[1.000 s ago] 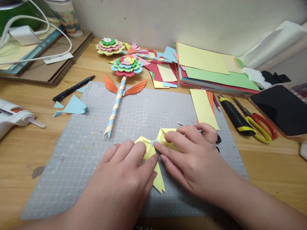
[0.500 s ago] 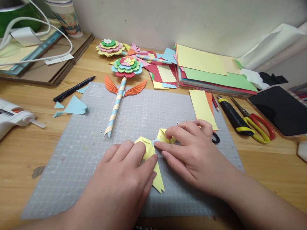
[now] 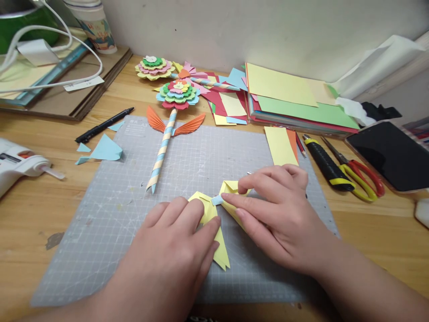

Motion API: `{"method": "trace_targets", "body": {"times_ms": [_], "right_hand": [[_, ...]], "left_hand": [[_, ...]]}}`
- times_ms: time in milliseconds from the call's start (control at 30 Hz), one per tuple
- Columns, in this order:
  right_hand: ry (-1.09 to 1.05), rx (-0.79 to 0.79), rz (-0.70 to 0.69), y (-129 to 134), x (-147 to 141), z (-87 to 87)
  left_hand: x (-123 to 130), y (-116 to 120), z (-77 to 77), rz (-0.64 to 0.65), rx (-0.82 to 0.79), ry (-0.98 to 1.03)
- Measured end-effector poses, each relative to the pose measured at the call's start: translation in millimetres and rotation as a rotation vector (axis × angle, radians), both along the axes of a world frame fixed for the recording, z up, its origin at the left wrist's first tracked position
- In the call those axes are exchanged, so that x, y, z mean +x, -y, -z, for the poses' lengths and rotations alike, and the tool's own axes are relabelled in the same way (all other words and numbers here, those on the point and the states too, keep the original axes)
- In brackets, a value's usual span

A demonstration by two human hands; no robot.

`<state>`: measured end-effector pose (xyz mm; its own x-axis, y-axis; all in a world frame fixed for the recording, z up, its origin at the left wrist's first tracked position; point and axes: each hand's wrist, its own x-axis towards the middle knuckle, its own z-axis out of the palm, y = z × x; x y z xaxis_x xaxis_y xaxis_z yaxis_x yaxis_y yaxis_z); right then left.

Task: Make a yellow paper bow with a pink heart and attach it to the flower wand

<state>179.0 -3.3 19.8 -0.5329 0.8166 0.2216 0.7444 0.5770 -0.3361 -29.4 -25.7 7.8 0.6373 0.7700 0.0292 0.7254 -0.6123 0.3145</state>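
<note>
A yellow folded paper bow (image 3: pixel 221 252) lies on the grey cutting mat (image 3: pixel 110 214), its left tail ending in a notched tip. A small light-blue paper strip (image 3: pixel 216 200) sits at its middle, between the two loops. My left hand (image 3: pixel 177 241) is closed over the bow's left half, with thumb and bent fingers on the paper. My right hand (image 3: pixel 278 210) grips the right half, its index fingertip beside the strip's right end; its palm hides part of that half. Beyond my hands lies a paper flower (image 3: pixel 177 94) with a blue-and-cream striped stem and orange pleated leaves.
On the left are a glue gun (image 3: pixel 23 163), a black pen (image 3: pixel 104 125) and blue paper scraps (image 3: pixel 107 147). To the right lie a black-and-yellow cutter (image 3: pixel 326 163), scissors (image 3: pixel 360 179) and a phone (image 3: pixel 395 154). Coloured paper sheets (image 3: pixel 281 85) are stacked at the back.
My right hand has shifted slightly right, uncovering more of the blue strip and the bow's right tail. My left hand has stayed where it was.
</note>
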Motion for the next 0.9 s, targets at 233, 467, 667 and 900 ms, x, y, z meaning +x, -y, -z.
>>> {"method": "trace_targets", "body": {"times_ms": [233, 467, 667, 900], "right_hand": [[-0.088, -0.09, -0.149, 2.4, -2.3, 4.4], [-0.077, -0.102, -0.161, 1.9, -4.6, 7.0], [-0.071, -0.161, -0.157, 1.7, -4.2, 6.1], [-0.064, -0.212, -0.173, -1.3, -2.4, 4.7]], "left_hand": [[1.1, -2.2, 2.2, 0.002, 0.03, 0.021], [0.5, -1.0, 3.0, 0.001, 0.061, 0.04], [-0.1, -0.3, 3.3, 0.0, 0.049, 0.017], [2.9, -2.4, 4.1, -0.017, 0.035, 0.012]]}}
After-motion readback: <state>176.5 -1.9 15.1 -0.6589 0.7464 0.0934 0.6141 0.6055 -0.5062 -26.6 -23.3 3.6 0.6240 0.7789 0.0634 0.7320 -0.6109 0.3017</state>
